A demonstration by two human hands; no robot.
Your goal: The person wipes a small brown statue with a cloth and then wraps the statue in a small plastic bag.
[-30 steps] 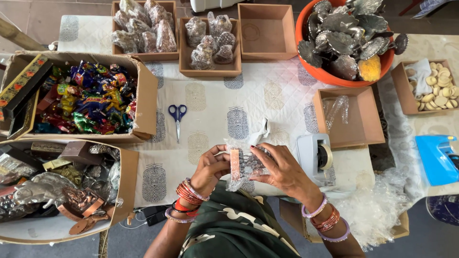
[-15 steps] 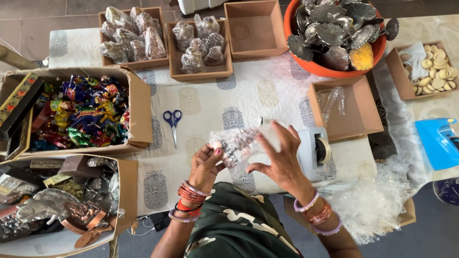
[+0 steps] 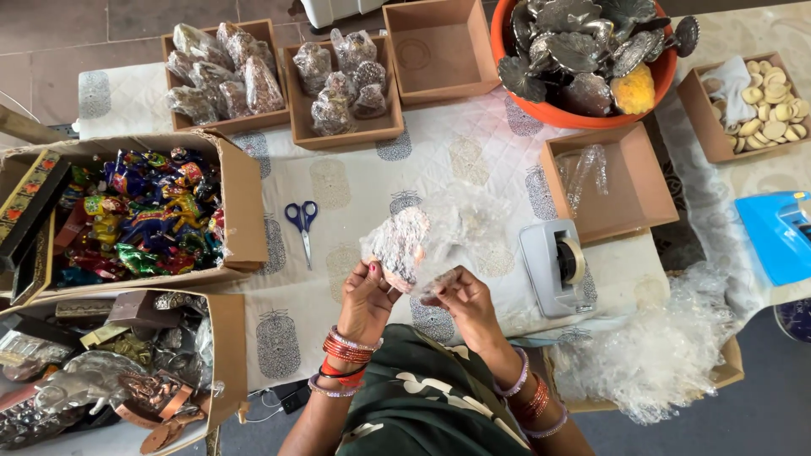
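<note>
Presently, both hands sit at lower centre of the frame, raised above the quilted white table cover (image 3: 473,160) and closed on one item: a small metallic ornament in a clear plastic bag (image 3: 422,241). The left hand (image 3: 369,297) is closed around the ornament's lower end, thumb and fingers pinching it from below. The right hand (image 3: 465,302) pinches the loose bag film just beside it, on the right-hand side. The wrapped piece stands directly above the two hands in the frame, its long axis running roughly upward and slightly leftward from the left hand's grip; the slack film spreads toward the upper right. The left hand is the nearer to the ornament itself, while the right touches only the film, as far as can be told. Left of the hands lie blue-handled scissors (image 3: 302,226); to the right stands a grey tape dispenser (image 3: 557,266), near the right hand but apart from it. Across the top of the frame, two cardboard trays (image 3: 342,131) hold bagged pieces, and an orange tub (image 3: 655,93) holds metal leaf-shaped items. A carton of colourful figurines (image 3: 245,211) occupies the left, and a heap of clear plastic bags (image 3: 642,355) the lower right.
</note>
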